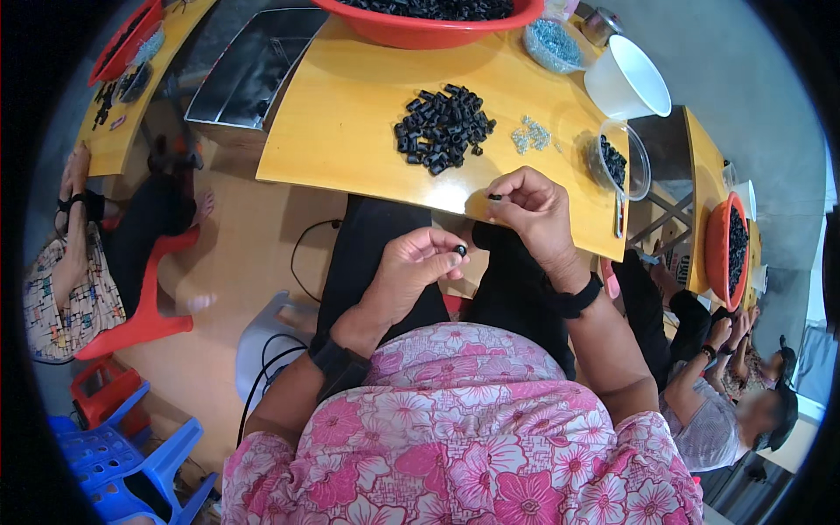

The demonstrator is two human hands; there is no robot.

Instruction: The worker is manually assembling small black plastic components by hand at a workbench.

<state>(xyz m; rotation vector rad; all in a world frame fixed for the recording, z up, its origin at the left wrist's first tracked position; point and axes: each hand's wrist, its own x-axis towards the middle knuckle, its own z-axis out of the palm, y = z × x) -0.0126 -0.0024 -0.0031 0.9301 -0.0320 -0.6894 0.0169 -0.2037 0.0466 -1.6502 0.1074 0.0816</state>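
Note:
My left hand (409, 269) pinches a small black plastic piece (460, 251) between thumb and forefinger, just above my lap. Higher and to the right, at the table's near edge, my right hand (535, 213) is closed on another small dark piece (495, 197), mostly covered by the fingertips. The two hands are apart. Beyond them on the yellow table (341, 114) lies a loose heap of short black tubular plastic parts (444, 128). Right of the heap is a small scatter of shiny metal bits (530, 135), too small to name.
A red basin (411, 31) of black parts stands at the back. To the right are a clear tub of metal bits (555, 45), a white bucket (626, 77) and a clear bowl (633, 157) holding black parts. People sit at tables on both sides; a blue plastic chair (105, 464) is lower left.

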